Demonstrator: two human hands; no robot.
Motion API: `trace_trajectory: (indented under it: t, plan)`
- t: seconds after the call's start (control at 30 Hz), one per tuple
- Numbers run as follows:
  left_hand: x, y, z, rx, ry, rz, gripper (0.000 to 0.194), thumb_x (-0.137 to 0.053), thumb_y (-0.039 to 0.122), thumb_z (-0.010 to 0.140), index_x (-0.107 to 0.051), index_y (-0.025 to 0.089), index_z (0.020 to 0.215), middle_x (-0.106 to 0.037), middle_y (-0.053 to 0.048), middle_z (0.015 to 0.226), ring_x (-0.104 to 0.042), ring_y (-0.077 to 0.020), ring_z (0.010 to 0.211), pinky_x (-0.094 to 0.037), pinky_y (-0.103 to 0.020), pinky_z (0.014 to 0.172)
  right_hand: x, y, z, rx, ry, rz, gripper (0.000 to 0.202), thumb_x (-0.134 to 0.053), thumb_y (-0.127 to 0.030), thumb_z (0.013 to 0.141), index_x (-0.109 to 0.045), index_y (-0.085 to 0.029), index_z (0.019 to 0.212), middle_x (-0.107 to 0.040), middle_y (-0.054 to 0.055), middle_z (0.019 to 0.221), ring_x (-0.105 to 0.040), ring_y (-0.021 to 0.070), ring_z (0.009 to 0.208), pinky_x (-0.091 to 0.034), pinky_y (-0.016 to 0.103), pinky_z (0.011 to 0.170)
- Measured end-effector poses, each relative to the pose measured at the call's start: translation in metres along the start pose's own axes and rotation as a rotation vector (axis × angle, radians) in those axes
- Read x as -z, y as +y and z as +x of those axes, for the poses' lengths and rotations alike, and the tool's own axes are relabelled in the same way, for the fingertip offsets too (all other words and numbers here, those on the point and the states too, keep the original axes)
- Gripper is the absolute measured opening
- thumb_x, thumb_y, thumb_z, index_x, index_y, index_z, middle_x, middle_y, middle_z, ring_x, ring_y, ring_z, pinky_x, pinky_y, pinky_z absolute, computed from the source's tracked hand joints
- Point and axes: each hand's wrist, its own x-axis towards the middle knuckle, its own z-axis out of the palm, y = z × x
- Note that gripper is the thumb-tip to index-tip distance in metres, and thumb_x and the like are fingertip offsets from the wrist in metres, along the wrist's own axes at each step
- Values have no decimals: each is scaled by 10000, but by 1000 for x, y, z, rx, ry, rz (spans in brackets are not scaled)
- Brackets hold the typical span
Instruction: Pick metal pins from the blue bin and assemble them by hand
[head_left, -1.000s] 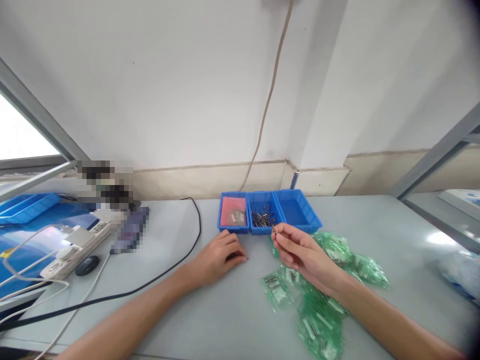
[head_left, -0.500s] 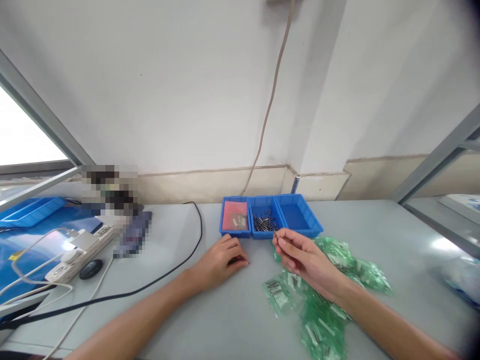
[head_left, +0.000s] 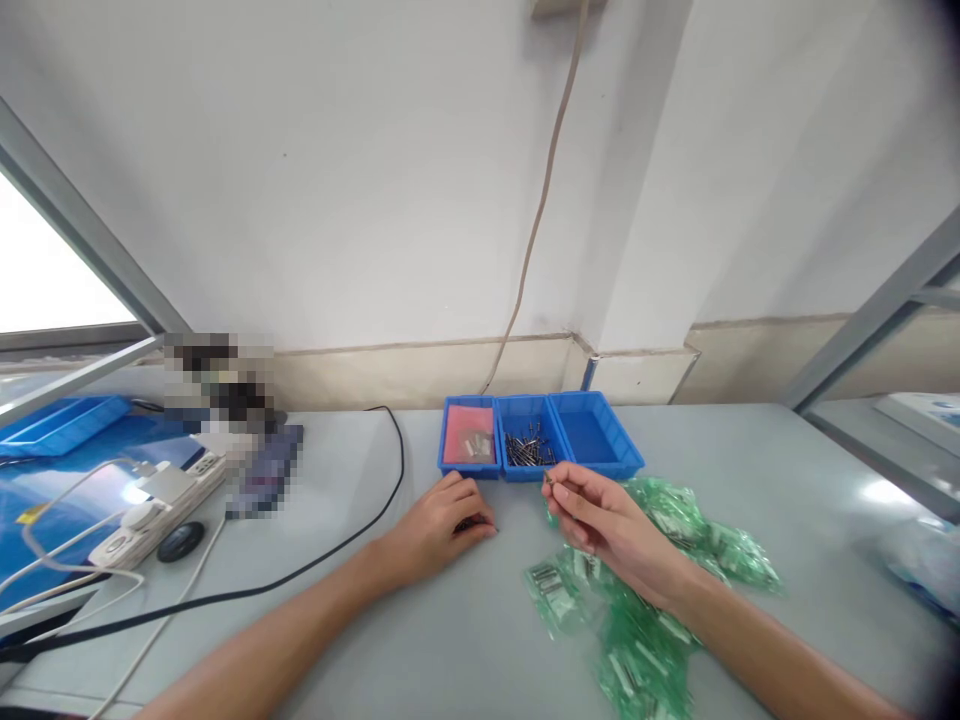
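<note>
My left hand [head_left: 442,520] rests on the table with its fingers curled closed. Something dark shows in its grip, too hidden to name. My right hand [head_left: 604,520] is raised over the table in front of the bins, thumb and fingertips pinching a small thin metal pin [head_left: 549,479]. Just beyond it, the middle blue bin [head_left: 517,408] holds many dark metal pins [head_left: 529,448]. The left blue bin [head_left: 470,473] contains a pink sheet [head_left: 457,425] and a clear bag of small pieces [head_left: 478,445]. The right blue bin [head_left: 589,425] shows its bare bottom.
Green plastic bags [head_left: 649,645] of metal parts lie under and beside my right forearm. A smaller clear bag [head_left: 553,592] of pins lies between my hands. To the left are a black cable [head_left: 292,570], a power strip [head_left: 154,510] and a black mouse [head_left: 180,541].
My right hand has shifted very slightly toward me and left, still pinching the metal pin. My left hand keeps its place and its curled grip.
</note>
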Motion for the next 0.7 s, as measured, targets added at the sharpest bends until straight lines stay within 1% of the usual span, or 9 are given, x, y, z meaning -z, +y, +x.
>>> trace_trajectory:
  t: [0.33, 0.5, 0.7]
  plan:
    - [-2, -2, -1, 0, 2, 0, 128, -620, 281, 1096, -690, 188, 1039, -673, -48, 987, -541, -212, 968, -454, -321, 861, 1, 3, -1, 15, -12, -5, 321, -767, -537, 959, -669, -244, 1045, -598, -5, 879, -387, 82, 571, -220, 265, 540]
    - [-2, -2, -1, -4, 1, 5, 134, -622, 284, 1095, -689, 187, 1033, -672, -48, 979, -542, -212, 962, -453, -325, 856, 0, 3, -1, 4, -2, -37, 342, -767, -557, 950, -671, -238, 1027, -601, -3, 872, -394, 94, 582, -243, 261, 548]
    - [-1, -1, 0, 2, -1, 15, 135, -627, 286, 1092, -693, 187, 1028, -673, -50, 982, -546, -211, 964, -463, -325, 860, 1, 5, 0, 25, -13, -73, 327, -740, -550, 972, -669, -236, 1031, -593, -7, 874, -390, 95, 586, -251, 259, 552]
